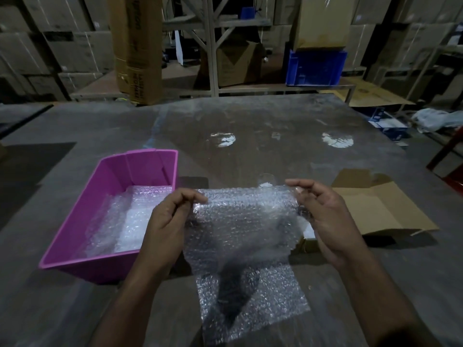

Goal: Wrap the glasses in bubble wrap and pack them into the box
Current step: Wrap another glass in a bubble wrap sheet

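Observation:
A sheet of bubble wrap (240,234) hangs between my two hands above the grey table (275,151). My left hand (167,226) pinches its upper left corner and my right hand (323,216) pinches its upper right corner. The sheet's lower end lies on the table near me. The rim of a clear glass (266,178) shows just beyond the sheet's top edge; the rest of it is hidden. A purple plastic bin (82,221) with more bubble wrap (125,221) inside sits at the left. An open brown cardboard box (375,209) lies at the right.
Two bright reflections glint on the far part of the table, where a clear film lies. Stacked cartons, a tall upright carton (137,46), a metal rack and a blue crate (315,67) stand beyond the table. A red object (451,166) is at the right edge.

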Available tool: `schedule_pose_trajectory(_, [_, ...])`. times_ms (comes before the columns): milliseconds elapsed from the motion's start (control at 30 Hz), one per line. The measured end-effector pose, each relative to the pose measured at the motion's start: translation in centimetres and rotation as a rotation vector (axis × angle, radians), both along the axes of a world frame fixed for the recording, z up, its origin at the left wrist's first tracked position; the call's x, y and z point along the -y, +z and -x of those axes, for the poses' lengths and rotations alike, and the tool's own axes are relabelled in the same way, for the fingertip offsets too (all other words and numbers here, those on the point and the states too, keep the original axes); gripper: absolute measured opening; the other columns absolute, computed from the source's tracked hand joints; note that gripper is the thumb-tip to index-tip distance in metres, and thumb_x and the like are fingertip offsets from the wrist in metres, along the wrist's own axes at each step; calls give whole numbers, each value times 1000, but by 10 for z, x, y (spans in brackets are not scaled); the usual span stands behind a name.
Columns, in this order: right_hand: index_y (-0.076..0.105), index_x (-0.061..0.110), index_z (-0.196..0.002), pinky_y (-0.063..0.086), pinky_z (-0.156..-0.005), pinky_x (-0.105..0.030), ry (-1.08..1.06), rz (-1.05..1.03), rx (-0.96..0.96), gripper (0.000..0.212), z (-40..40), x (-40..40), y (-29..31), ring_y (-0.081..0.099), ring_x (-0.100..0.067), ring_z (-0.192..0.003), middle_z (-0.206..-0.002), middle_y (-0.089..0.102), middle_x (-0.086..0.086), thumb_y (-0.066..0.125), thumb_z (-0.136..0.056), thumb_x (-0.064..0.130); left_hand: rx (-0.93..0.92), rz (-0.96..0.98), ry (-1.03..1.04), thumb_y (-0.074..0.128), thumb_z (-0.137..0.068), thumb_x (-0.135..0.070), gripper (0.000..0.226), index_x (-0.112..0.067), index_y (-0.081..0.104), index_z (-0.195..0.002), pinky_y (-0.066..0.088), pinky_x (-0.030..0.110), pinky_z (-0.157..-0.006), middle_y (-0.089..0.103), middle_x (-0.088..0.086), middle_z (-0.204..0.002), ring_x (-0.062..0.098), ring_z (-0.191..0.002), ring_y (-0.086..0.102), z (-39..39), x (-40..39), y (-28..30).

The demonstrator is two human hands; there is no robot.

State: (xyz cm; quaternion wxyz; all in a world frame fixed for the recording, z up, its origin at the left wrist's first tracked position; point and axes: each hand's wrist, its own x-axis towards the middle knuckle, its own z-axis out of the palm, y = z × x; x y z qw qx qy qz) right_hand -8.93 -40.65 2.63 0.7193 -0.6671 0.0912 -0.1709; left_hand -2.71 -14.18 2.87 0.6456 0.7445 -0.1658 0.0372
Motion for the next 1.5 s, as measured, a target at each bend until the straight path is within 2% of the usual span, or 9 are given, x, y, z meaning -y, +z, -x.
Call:
schedule_pose_trajectory(267, [76, 19, -108, 53, -83, -19, 96, 27, 26, 27, 6, 2, 3, 68, -3, -102, -114, 75, 6, 76, -81, 14, -16, -133, -75, 82, -75, -32, 39, -29, 74, -113, 59, 39, -89, 75, -12, -115, 11, -103, 71, -3, -8, 3])
schedule_pose_trajectory(433, [77, 23, -90, 58, -77, -28, -60, 425, -16, 13, 0, 1, -3, 70, -13, -89, -93, 74, 7, 83, -80, 18, 91, -182, 20, 76, -80, -37, 13, -30, 77, -91, 58, 46, -80, 73, -7, -95, 19, -87, 69, -8, -8, 2])
schedule_pose_trajectory(600, [74, 21, -87, 48, -89, -29, -28, 405, 29, 15, -1, 1, 0, 64, -4, -99, -102, 66, 10, 71, -85, 36, 74, -176, -29, 64, -93, -36, 13, -28, 75, -93, 53, 33, -89, 65, -9, -112, 9, -110, 63, -11, -9, 2])
schedule_pose_trajectory(700, [74, 21, -97, 55, -83, -42, 19, 327, -3, 19, -3, 2, 3, 70, -16, -88, -97, 75, 2, 65, -92, 37, 27, -121, -67, 60, -99, -31, 13, -32, 72, -102, 55, 27, -78, 73, -7, -96, 10, -90, 68, -8, -6, 3])
schedule_pose_trajectory(833, [72, 26, -112, 53, -72, -16, 38, 248, 26, 22, -4, 0, 4, 64, -7, -77, -113, 72, 14, 57, -101, 14, 14, -105, -67, 53, -104, -20, 22, -36, 59, -119, 46, 21, -70, 58, -17, -75, 8, -72, 52, -8, -1, 2])
schedule_pose_trajectory(967, [74, 14, -106, 51, -77, -16, 95, 158, -24, 22, -3, 1, 3, 67, -5, -94, -114, 75, 10, 52, -102, 9, 11, -104, -120, 44, -106, -6, 36, -25, 73, -112, 47, 19, -92, 74, -15, -113, 2, -109, 64, -5, 0, 9])
schedule_pose_trajectory(1100, [73, 17, -112, 56, -88, -24, 198, 234, -24, 28, 1, 8, 4, 69, -6, -108, -119, 73, 9, 76, -84, 14, -54, -45, -184, 69, -90, -22, 27, -23, 73, -116, 56, 23, -88, 73, -11, -120, 8, -108, 69, -5, -2, 10])
schedule_pose_trajectory(1333, [74, 19, -88, 50, -76, -18, 35, 467, 27, 21, -3, 7, 3, 64, -3, -91, -99, 64, 2, 68, -85, 39, 94, -176, -25, 75, -83, -32, 8, -28, 76, -90, 55, 29, -84, 67, -6, -106, 11, -102, 65, -10, -1, 4])
schedule_pose_trajectory(1500, [71, 35, -117, 49, -68, -16, 86, 328, 21, 25, 1, 6, 6, 61, 1, -72, -102, 70, 13, 59, -100, 22, 42, -52, -54, 63, -95, -29, 16, -32, 73, -108, 54, 23, -68, 72, -7, -89, 9, -80, 66, -6, 0, 8])
